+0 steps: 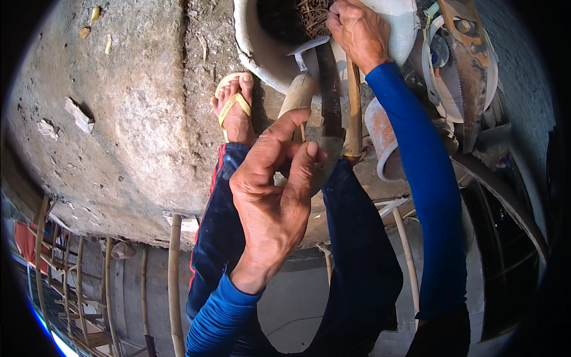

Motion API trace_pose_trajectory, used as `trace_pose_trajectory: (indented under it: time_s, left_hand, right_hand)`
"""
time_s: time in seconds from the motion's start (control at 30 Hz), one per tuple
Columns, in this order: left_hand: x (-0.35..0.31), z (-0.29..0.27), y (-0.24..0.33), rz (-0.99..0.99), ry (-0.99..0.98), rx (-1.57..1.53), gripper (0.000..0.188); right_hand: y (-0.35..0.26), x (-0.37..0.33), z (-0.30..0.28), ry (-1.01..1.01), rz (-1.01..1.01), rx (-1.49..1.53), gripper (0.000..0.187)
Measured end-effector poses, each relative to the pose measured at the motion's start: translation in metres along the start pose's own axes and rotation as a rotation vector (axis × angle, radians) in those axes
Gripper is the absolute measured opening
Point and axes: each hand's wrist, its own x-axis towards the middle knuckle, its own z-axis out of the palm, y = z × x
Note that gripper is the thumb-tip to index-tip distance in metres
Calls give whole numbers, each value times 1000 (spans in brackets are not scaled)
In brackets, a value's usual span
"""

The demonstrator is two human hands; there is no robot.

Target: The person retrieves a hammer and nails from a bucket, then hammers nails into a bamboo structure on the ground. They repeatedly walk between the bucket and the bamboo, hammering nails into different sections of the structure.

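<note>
My left hand is in the middle, its thumb and forefinger pinched on a thin brown nail-like piece. At the top, my right hand is curled closed at a pale cut-open container, beside a heap of thin rusty nail-like pieces. Whatever its fingers hold is hidden. Between the hands lie a hook-headed tool with a wooden handle, a dark flat blade and a wooden tool handle. My left hand covers part of the hook tool's handle.
A rusty saw and other worn pieces lie at the right, near a pipe-like piece. My sandalled foot stands on the rough concrete ledge. Below its edge, bamboo poles stand at the lower left.
</note>
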Motion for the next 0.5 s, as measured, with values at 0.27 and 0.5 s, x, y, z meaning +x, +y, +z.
trace_pose_trajectory:
  time_s: [0.27,0.5]
  left_hand:
    - [1,2,6,-35,18,-45,35]
    - [2,-1,0,33,-5,47,41]
  right_hand:
    - [-3,-37,-30,121,124,280,8]
    - [-13,-49,-28,89,351,717,12]
